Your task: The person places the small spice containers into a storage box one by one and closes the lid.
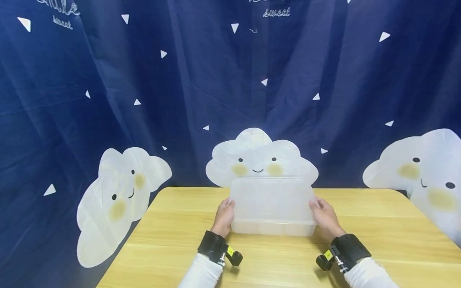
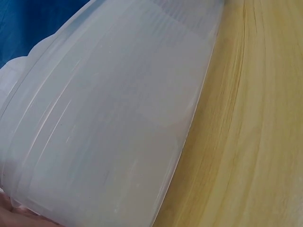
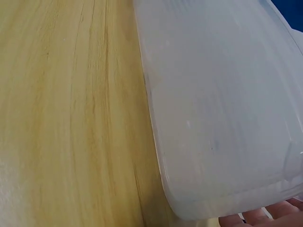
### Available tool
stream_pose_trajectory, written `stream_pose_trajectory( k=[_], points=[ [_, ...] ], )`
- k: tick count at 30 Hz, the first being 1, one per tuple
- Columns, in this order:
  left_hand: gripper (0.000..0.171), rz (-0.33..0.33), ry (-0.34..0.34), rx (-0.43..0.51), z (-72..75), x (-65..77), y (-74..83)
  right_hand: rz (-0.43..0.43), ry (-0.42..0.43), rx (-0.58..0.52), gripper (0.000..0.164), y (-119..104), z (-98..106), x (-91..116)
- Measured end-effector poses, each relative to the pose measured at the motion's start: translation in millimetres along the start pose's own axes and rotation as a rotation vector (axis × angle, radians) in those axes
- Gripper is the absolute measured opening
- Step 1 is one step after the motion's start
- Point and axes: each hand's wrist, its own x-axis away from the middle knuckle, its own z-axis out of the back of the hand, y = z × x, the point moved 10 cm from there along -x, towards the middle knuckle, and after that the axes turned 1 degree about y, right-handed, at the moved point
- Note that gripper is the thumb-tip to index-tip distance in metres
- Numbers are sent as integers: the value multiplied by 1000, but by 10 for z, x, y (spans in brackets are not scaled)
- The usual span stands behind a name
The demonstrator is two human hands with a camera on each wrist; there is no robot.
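Note:
A translucent white plastic box point(image 1: 272, 204) is at the middle of the table, between my two hands. My left hand point(image 1: 223, 217) grips its left side, with the thumb on the near side of the edge. On the opposite side my right hand point(image 1: 325, 219) holds the box the same way. The box's smooth, frosted wall fills much of the left wrist view, where only a bit of the left hand point(image 2: 21, 217) shows at the lower corner. In the right wrist view, fingers point(image 3: 258, 217) lie against the box's end. Whether anything is inside cannot be made out.
A light wood-grain table point(image 1: 173, 240) lies under the box. Behind its far edge hangs a dark blue curtain point(image 1: 216, 80) printed with clouds and white triangles. Each wrist wears a black band with a small camera point(image 1: 235, 258).

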Motion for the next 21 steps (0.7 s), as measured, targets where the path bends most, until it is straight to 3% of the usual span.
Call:
stream_pose_trajectory(
  k=[5, 13, 21],
  points=[
    [50, -2, 25, -26, 20, 2, -16, -19, -22, -19, 64, 25, -20, -4],
    [40, -36, 172, -132, 143, -7, 52, -30, -47, -1, 67, 3, -22, -52],
    [38, -22, 146, -136, 130, 0, 62, -60, -69, -18, 66, 25, -36, -33]
  ],
)
